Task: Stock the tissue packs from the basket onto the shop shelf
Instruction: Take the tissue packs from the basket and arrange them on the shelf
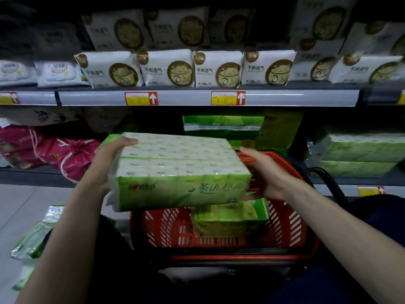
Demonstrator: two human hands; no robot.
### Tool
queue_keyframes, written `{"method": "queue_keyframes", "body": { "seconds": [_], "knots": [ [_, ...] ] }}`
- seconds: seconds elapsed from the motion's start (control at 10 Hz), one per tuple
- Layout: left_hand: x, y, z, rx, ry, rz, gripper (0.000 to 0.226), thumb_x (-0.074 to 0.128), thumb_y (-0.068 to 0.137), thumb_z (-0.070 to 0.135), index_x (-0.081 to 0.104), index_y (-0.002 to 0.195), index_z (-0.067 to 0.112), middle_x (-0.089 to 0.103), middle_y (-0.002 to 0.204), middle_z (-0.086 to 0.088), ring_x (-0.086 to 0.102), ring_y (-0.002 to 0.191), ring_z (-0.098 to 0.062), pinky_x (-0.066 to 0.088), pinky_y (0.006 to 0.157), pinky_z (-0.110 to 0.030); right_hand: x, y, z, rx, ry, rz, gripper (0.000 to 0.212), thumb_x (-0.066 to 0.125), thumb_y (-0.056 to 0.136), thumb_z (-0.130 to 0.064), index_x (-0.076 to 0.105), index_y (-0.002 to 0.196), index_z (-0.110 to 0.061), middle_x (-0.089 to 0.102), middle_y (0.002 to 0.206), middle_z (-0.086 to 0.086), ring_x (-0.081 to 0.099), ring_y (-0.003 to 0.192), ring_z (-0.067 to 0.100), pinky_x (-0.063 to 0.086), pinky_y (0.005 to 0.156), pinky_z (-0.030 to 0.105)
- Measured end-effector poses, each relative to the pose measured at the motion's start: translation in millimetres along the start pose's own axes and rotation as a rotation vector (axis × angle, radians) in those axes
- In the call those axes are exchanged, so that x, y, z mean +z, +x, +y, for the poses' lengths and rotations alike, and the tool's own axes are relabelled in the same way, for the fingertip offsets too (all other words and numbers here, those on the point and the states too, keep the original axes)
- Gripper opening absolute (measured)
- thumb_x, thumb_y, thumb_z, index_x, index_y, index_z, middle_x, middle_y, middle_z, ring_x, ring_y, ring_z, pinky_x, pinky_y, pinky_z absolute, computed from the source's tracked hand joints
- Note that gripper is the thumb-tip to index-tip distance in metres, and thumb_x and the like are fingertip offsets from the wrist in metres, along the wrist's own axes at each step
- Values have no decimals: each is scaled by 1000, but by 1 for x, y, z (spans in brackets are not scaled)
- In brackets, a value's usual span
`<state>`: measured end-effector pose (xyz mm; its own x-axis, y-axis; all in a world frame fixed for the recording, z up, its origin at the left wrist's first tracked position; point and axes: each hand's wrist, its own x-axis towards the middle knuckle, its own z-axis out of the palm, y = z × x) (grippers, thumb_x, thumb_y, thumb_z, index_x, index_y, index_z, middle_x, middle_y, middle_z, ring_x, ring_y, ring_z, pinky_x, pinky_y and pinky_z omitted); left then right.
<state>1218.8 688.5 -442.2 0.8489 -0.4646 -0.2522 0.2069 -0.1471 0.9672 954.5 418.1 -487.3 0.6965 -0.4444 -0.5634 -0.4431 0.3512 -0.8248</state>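
Your hands carry a green tissue pack above the red basket, in front of the lower shelf.

At centre frame the tissue pack (179,170) lies flat between your hands: your left hand (105,165) wraps its left end, thumb on top near the far corner, a closed grip on the pack. Your right hand (266,174) sits at the pack's right end with fingers spread and extended; whether they press the pack or only lie beside it, you cannot tell. Below, the basket (291,229) holds a second green pack (230,218). More green packs stand on the shelf (32,172) at middle right (361,150) and behind, upper centre (221,126).
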Motion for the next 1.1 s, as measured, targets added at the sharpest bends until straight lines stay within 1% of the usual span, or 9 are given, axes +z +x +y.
{"method": "queue_keyframes", "body": {
  "seconds": [0.1,0.2,0.3,0.4,0.5,0.7,0.9,1.0,1.1],
  "knots": [
    [15,0,1,-42,-112,-3,68,80,74,40,66,131,5,67,131,-24,63,123,-47,47,107,-65,-15,-14,-13,105,221,-226,85,69,77,-80,65,138,-21,68,138,23,66,124,51,50,98,71],
    [34,-16,-3,-36,-152,-103,42,69,92,33,66,124,6,74,108,-16,66,111,-41,51,103,-53,-15,-22,-16,94,172,-248,67,71,79,-67,69,126,-19,76,123,17,72,113,45,56,95,67],
    [44,-22,-11,-89,-194,-130,17,59,100,29,65,97,13,74,62,2,63,81,-27,51,76,-39,-12,-22,-9,69,109,-119,52,78,72,-55,73,112,-21,79,105,15,75,103,42,58,92,66],
    [69,-39,-2,-122,-229,-109,31,55,101,29,77,82,16,71,54,3,72,60,-22,54,59,-31,-17,-23,-7,20,123,-71,52,77,73,-53,74,114,-21,78,108,15,74,104,42,60,83,62],
    [66,-34,-4,-127,-294,-294,50,49,104,35,84,72,21,80,83,-11,77,67,-22,59,60,-30,-23,-28,-10,-54,161,-44,48,71,82,-51,75,118,-21,78,107,15,76,98,38,62,72,54],
    [61,-33,-11,-326,-395,-418,62,43,100,63,72,132,17,62,142,-21,62,128,-42,43,110,-63,-49,-41,-10,-138,218,31,40,69,80,-51,79,106,-22,79,103,13,77,91,34,61,77,51],
    [101,-58,-28,-515,-163,-622,57,64,87,53,69,133,19,66,137,-19,59,127,-47,41,99,-73,-81,-60,-3,-145,177,68,51,74,78,-48,77,119,-18,80,112,14,75,95,32,58,84,45],
    [127,-69,-40,-523,-145,-583,80,89,69,33,61,141,14,64,128,-18,59,116,-39,49,84,-51,-99,-75,-3,-153,146,100,52,74,82,-46,76,125,-16,79,119,15,75,105,35,52,103,54],
    [158,-75,-40,-514,-199,-618,66,87,72,34,62,132,21,61,121,-19,62,103,-38,48,73,-41,-123,-93,-4,-165,166,192,50,68,88,-53,77,124,-20,80,115,13,78,98,32,59,89,48]
  ]
}}
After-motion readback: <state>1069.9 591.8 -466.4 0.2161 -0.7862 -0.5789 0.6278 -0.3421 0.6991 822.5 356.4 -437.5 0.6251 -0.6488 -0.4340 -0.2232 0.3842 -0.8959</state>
